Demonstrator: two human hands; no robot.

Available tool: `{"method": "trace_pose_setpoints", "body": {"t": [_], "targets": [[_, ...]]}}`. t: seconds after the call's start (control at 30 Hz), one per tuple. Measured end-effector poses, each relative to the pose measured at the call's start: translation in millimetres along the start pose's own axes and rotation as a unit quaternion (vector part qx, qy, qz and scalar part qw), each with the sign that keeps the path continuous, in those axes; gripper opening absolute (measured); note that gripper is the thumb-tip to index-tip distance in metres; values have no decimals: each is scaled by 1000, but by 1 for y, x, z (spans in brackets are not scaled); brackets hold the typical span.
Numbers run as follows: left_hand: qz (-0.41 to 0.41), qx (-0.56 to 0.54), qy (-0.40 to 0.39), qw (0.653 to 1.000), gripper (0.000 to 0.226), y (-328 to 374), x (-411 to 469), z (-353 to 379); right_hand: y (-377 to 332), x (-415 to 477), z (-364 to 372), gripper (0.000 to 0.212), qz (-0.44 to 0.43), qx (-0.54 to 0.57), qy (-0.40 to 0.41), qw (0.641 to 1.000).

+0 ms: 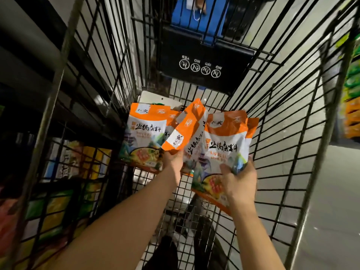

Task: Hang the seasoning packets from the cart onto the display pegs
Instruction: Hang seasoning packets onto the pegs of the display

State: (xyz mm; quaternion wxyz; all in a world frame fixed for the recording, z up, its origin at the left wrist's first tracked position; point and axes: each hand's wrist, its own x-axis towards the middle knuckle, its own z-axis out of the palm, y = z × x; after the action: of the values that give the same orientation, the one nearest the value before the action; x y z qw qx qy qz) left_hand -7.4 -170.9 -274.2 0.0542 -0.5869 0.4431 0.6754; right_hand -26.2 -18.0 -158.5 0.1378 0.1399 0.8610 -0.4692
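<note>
1. Place: retail shop, in a supermarket aisle.
2. Wire shopping cart with black mesh walls, viewed from above the basket.
3. Black seat flap at the cart's far end, printed with 4 round safety pictograms.
4. Shelving at left, stocked with coloured packaged goods.
5. Stacked green and orange packs at the right edge.
6. Several identical orange-and-white seasoning packets in printed retail packaging.
7. Smooth pale floor beside the cart.
</note>
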Motion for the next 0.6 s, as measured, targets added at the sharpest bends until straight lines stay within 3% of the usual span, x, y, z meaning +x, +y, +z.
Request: {"method": "trace_pose_setpoints", "body": {"t": [0.1, 0.17, 0.33, 0.4, 0.47, 0.6], "targets": [[148, 29, 65, 986, 26, 32, -23, -27, -1, 0, 0, 35, -1, 20, -7, 1000], [261, 51, 91, 960, 14, 54, -36, -59, -2, 0, 4, 38, 1, 32, -26, 999], [388, 50, 118, 912, 9, 92, -68, -123, -8, -6, 12, 38, -66, -43, -84, 993], [363, 46, 99, 925, 12, 98, -71, -134, -10, -9, 15, 36, -105, -75, -103, 986], [282, 29, 60, 957, 14, 93, -65, -139, -9, -9, 20, 38, -117, -86, -136, 980], [101, 8, -28, 994, 32, 67, -56, -127, -8, -12, 29, 41, -27, -1, -245, 969]]}}
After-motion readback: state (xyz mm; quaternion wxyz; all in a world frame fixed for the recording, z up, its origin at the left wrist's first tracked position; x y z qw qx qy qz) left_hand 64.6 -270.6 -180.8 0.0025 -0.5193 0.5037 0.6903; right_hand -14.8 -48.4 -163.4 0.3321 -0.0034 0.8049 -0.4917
